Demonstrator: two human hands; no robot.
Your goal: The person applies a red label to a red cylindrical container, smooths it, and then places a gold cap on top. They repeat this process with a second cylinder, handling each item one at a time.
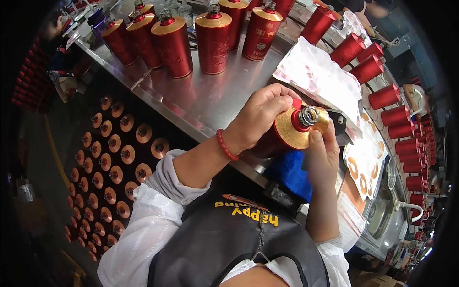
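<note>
A red bottle point(273, 141) with a gold shoulder and a clear threaded glass neck tilts in front of me, at the counter's near edge. My left hand point(260, 112), wearing a red bead bracelet, is closed at the far left of the shoulder. Its thumb and fingers pinch a small red tab point(297, 103) beside the neck. My right hand point(325, 150) is closed at the shoulder's right side, thumb on top, gripping a gold ring sticker point(321, 123) that curves around the neck. The bottle's base is hidden below my hands.
Several red bottles point(213, 48) stand on the metal counter point(191, 100). White sheets point(325, 76) lie ahead; sheets with gold rings point(356, 165) lie right, near a sink point(380, 217). Blue cloth point(291, 174) hangs under the bottle. Rows of gold-shouldered bottles point(114, 174) stand lower left.
</note>
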